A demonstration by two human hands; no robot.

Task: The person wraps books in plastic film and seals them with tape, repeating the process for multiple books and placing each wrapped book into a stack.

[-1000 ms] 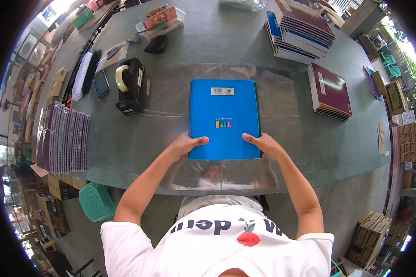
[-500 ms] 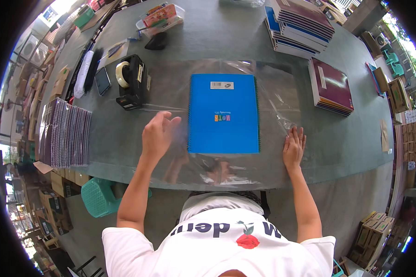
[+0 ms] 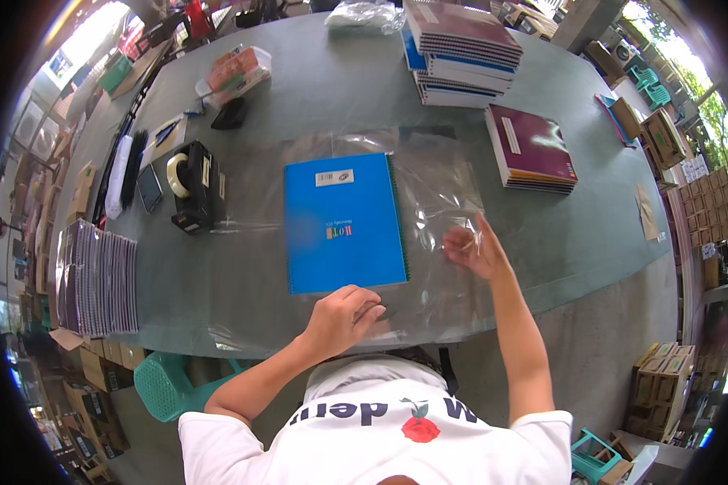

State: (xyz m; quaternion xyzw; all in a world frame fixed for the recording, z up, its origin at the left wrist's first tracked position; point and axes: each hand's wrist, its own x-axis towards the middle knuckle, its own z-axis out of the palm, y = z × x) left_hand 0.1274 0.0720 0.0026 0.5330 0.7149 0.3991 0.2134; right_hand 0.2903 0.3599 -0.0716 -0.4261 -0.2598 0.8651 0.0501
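A blue spiral notebook [image 3: 344, 234] lies on a clear plastic sheet [image 3: 445, 194] spread over the table, its coil along the right side. By the notebook's near edge, my left hand [image 3: 341, 322] is closed with curled fingers; what they grip, if anything, is hidden. To the right of the notebook, my right hand [image 3: 476, 249] is at the sheet's right part. Its thumb points up, apart from the fingers, which reach left and are slightly blurred. Shiny film shows over and around these fingers.
A black tape dispenser [image 3: 198, 190] and a phone [image 3: 149, 188] stand left of the sheet. Wrapped notebooks [image 3: 97, 279] are stacked at the left edge. Maroon notebooks [image 3: 532, 147] and a taller notebook pile [image 3: 465, 61] stand far right. A plastic tub [image 3: 247, 77] sits far left.
My left hand has moved right and nearer, from beside the notebook to its near edge. My right hand has come off the flat sheet and turned inward. The head view has shifted.
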